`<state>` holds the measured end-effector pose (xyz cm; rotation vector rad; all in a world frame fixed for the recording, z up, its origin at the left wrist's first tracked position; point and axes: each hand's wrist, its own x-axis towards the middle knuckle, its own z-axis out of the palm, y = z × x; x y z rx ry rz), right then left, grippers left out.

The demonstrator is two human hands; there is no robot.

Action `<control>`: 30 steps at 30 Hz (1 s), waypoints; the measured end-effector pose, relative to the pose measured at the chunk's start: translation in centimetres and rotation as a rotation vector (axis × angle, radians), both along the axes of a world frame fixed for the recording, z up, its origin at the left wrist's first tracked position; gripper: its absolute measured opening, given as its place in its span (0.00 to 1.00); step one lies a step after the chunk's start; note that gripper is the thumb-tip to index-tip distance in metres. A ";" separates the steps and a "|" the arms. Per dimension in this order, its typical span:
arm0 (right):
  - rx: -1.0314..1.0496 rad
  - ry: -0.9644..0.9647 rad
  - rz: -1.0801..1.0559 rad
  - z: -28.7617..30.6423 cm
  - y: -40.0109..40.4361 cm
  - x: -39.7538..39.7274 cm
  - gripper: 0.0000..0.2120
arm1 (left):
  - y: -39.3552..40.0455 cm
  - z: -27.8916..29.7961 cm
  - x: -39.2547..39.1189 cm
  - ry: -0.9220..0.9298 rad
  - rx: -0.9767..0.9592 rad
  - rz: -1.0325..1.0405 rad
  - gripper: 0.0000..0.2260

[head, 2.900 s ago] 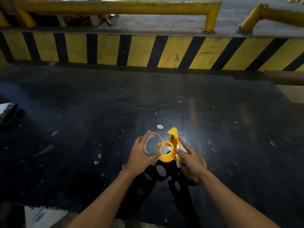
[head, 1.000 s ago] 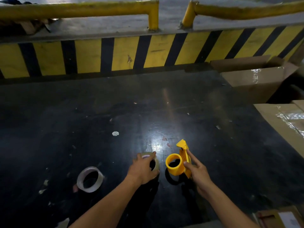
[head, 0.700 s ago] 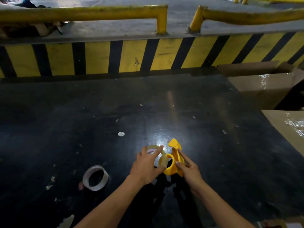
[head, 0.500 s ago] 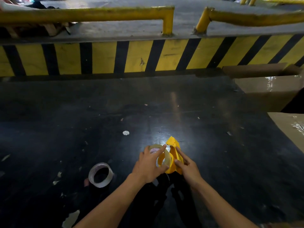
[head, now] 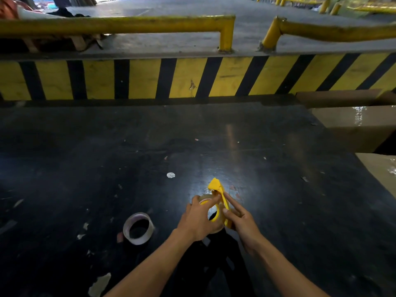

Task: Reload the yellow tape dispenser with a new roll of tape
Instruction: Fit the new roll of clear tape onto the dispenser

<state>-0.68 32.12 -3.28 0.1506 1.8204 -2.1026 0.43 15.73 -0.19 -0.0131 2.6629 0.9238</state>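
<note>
over the black table (head: pixel 278 189), left hand (head: pixel 198 221) grips a clear tape roll (head: pixel 206 199) (pale, glossy) against the yellow dispenser (head: pixel 216 186) pinched by right hand (head: pixel 240 221).

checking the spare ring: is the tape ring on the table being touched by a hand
No, the tape ring lies alone on the table, apart from the left hand.

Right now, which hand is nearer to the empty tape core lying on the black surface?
Left. The left hand holds the new roll just right of the empty tape core; the right hand, on the yellow dispenser, is farther right.
</note>
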 end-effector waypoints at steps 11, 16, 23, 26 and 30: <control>-0.074 0.030 -0.052 -1.1 -1.2 -0.4 0.24 | 1.0 1.7 -1.2 -0.030 -0.020 0.218 0.35; -0.099 0.017 -0.055 -0.6 -1.9 -0.3 0.23 | 0.6 2.2 -1.9 -0.063 -0.009 0.238 0.36; -0.076 0.010 -0.065 -0.2 -2.0 -0.6 0.21 | -0.1 2.7 -2.2 -0.066 0.094 0.204 0.29; -0.047 -0.002 -0.057 0.6 -2.5 -0.9 0.16 | -0.2 1.8 -2.0 -0.002 0.109 0.231 0.28; -0.041 0.044 -0.069 0.9 -2.5 -1.0 0.24 | 0.1 2.5 -1.7 0.065 0.129 0.219 0.28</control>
